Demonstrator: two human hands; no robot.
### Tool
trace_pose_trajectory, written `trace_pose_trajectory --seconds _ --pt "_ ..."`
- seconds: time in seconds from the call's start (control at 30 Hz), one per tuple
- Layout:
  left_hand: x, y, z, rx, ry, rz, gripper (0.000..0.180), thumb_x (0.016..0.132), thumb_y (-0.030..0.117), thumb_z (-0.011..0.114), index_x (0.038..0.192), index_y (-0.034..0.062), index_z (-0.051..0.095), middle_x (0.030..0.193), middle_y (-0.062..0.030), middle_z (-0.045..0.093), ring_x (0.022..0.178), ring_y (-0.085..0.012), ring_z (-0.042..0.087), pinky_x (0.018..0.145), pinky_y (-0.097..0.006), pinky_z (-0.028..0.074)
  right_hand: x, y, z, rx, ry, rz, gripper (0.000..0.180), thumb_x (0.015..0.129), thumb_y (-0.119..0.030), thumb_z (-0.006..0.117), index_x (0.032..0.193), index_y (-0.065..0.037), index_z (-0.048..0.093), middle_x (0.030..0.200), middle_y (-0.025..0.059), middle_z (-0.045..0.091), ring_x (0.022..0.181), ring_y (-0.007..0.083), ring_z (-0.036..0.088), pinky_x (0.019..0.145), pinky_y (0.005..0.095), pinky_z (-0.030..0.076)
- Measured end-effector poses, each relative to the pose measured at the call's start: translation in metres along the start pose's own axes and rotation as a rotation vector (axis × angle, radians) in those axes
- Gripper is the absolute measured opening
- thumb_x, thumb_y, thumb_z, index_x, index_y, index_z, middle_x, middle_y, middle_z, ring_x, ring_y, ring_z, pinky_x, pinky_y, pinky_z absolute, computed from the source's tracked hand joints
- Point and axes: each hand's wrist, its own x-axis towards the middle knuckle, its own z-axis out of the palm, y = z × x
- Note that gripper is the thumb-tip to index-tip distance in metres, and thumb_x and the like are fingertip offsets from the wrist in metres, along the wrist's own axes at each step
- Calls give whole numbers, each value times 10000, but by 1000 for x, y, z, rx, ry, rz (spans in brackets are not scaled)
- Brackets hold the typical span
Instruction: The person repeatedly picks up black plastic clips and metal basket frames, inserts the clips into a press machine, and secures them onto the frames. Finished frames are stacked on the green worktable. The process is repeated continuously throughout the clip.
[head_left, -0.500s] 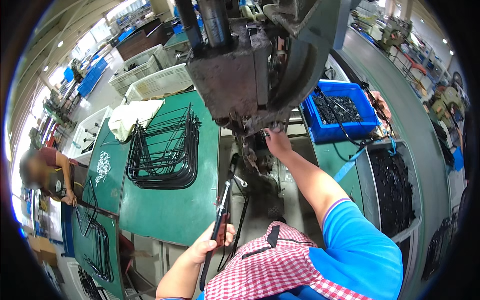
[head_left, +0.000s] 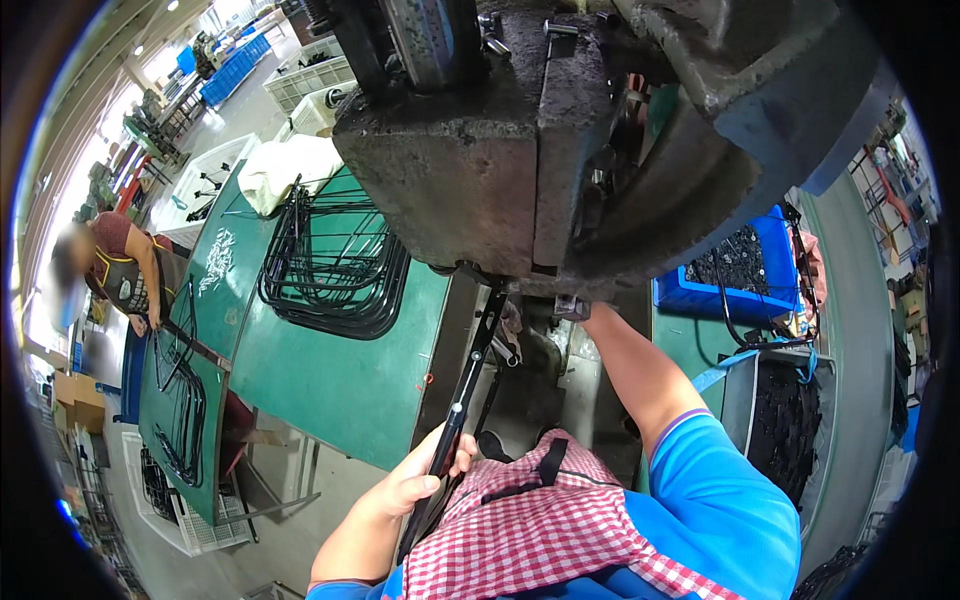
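Note:
My left hand [head_left: 425, 478] grips the lower part of a long black metal bar [head_left: 468, 380]. The bar slants up to the right, and its upper end reaches under the dark steel block of a big press machine [head_left: 480, 170]. My right arm stretches up and forward; my right hand [head_left: 590, 312] is mostly hidden under the machine's lower edge, so what it holds is not visible. A red and white checked apron [head_left: 520, 530] covers my lap below.
A green table [head_left: 340, 370] at left carries a stack of black wire frames [head_left: 335, 270] and a white cloth [head_left: 285, 165]. A blue crate [head_left: 745, 275] of small black parts stands at right above a grey bin [head_left: 785, 420]. Another person [head_left: 125, 270] works at far left.
The view has come much closer to the machine, which now fills the top. My left hand still holds the bar. My right hand has gone under the machine's edge.

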Motion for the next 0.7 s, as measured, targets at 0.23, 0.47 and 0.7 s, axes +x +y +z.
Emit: trace_pose_trajectory --seconds 0.23,0.47,0.7 --pt "16 -7 -31 -35 -92 -43 981 652 548 680 1418 79 283 1149 -64 448 915 -126 437 803 -250 331 8 -8 -4 -73 3 39 425 850 -317 565 1198 -73 557 1261 150 552 1168 347 493 943 404 402" --pt "18 6 -38 -14 -33 -31 816 650 603 671 1192 36 445 1006 -14 480 839 -95 427 782 -233 349 10 4 4 -125 5 77 350 852 -260 589 1139 -60 579 1172 124 580 1088 291 518 894 384 425" --pt "18 -4 -48 -36 -60 -78 854 669 589 657 1274 47 394 1047 -28 474 851 -101 423 783 -232 345 4 -10 -7 -222 -36 111 243 849 -185 627 1051 -49 617 1040 87 623 964 213 562 821 357 459"
